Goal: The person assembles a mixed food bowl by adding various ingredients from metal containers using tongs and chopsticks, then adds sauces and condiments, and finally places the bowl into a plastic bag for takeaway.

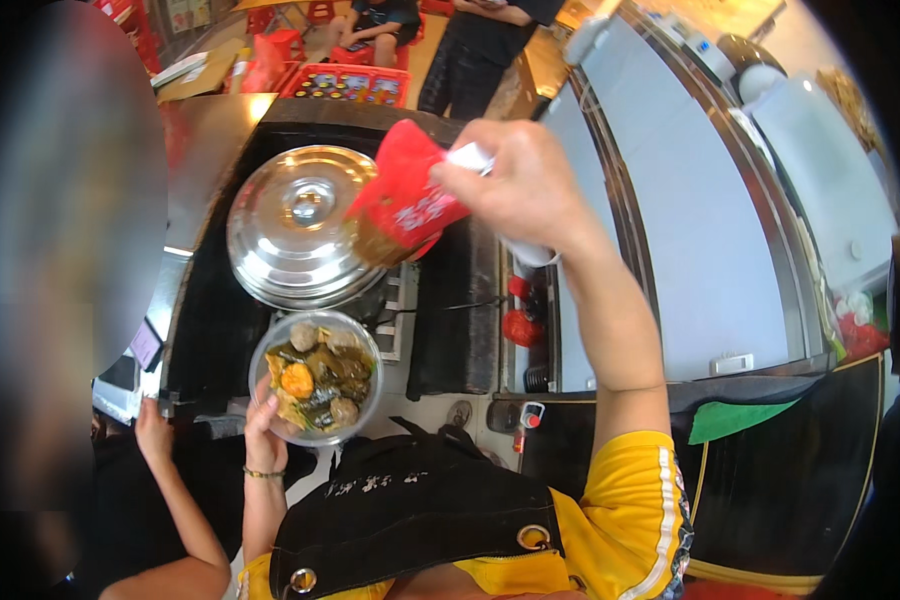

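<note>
My left hand [263,428], with a bracelet at the wrist, holds a clear round bowl [373,400] by its left side. Inside are meatballs [344,411], an orange-yellow egg-like piece [297,380] and dark green leaves [342,367]. Raised beyond the bowl, my right hand [518,185] is closed on a red, bag-like thing [410,185] with white print and a brownish lower end; its exact kind is unclear. White parts of it show beside my fingers and below my wrist. It hangs partly over a shiny steel pot lid [270,240].
A co-worker's hand [154,432] is at the left, near a steel counter. Pale counter panels [690,240] run along the right. Beyond the dark counter stand a red crate [395,80] of bottles and two people. A green sheet [735,418] lies at lower right.
</note>
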`<control>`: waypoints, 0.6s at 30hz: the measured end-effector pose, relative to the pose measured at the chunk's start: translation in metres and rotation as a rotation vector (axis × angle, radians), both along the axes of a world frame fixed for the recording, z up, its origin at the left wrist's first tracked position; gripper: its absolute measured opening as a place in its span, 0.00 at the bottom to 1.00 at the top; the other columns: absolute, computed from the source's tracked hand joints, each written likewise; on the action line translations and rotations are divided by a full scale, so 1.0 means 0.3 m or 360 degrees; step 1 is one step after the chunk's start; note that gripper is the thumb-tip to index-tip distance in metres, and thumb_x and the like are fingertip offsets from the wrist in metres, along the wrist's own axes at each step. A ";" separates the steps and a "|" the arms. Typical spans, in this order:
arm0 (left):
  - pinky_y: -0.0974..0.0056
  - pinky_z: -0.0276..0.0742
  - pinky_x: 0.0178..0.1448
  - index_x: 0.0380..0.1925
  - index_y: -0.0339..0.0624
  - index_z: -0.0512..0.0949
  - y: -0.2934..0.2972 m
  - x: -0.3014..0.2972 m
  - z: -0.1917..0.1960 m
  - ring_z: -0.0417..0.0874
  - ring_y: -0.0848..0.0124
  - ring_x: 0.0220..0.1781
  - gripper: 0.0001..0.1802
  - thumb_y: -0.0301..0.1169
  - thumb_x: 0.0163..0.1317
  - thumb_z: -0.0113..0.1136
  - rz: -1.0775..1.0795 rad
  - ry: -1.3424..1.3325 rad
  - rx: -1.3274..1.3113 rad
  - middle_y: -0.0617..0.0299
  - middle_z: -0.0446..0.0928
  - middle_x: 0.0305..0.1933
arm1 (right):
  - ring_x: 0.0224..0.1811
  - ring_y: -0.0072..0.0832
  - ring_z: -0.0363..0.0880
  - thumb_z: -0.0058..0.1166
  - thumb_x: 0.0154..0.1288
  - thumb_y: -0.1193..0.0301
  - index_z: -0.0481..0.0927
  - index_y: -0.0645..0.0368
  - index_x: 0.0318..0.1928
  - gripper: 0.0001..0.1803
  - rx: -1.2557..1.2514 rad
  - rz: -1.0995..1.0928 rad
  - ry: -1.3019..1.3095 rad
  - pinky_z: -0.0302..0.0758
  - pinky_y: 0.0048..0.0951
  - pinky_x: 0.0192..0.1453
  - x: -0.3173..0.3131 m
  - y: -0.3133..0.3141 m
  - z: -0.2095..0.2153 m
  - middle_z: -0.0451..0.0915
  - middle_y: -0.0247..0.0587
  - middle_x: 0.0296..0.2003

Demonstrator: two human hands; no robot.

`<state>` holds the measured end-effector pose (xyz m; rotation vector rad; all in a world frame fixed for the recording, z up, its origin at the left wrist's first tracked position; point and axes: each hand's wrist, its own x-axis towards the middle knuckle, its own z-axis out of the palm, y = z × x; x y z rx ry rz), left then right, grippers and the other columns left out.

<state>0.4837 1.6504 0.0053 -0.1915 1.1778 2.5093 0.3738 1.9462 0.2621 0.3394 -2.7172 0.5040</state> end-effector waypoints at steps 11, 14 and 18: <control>0.62 0.68 0.61 0.61 0.33 0.61 0.810 -0.139 0.157 0.72 0.64 0.59 0.35 0.40 0.57 0.54 -0.0071 -0.0100 0.0049 0.53 0.70 0.58 | 0.36 0.47 0.79 0.55 0.49 0.60 0.81 0.62 0.27 0.16 0.0397 -0.0700 -0.0524 0.75 0.42 0.41 -0.038 0.917 -0.008 0.81 0.53 0.30; 0.61 0.71 0.59 0.61 0.32 0.61 0.997 -0.185 0.185 0.73 0.64 0.58 0.36 0.42 0.57 0.55 -0.0156 -0.0082 0.0094 0.52 0.71 0.58 | 0.36 0.45 0.80 0.56 0.48 0.59 0.81 0.62 0.26 0.16 0.0334 -0.0828 -0.0597 0.74 0.41 0.40 -0.079 1.111 -0.080 0.81 0.52 0.30; 0.64 0.74 0.56 0.61 0.32 0.61 1.129 -0.257 0.199 0.75 0.65 0.57 0.35 0.42 0.59 0.55 -0.0204 -0.0088 0.0091 0.52 0.71 0.57 | 0.33 0.44 0.79 0.59 0.47 0.58 0.80 0.63 0.25 0.17 0.0160 -0.0941 -0.0747 0.74 0.40 0.38 -0.179 1.259 -0.175 0.80 0.50 0.28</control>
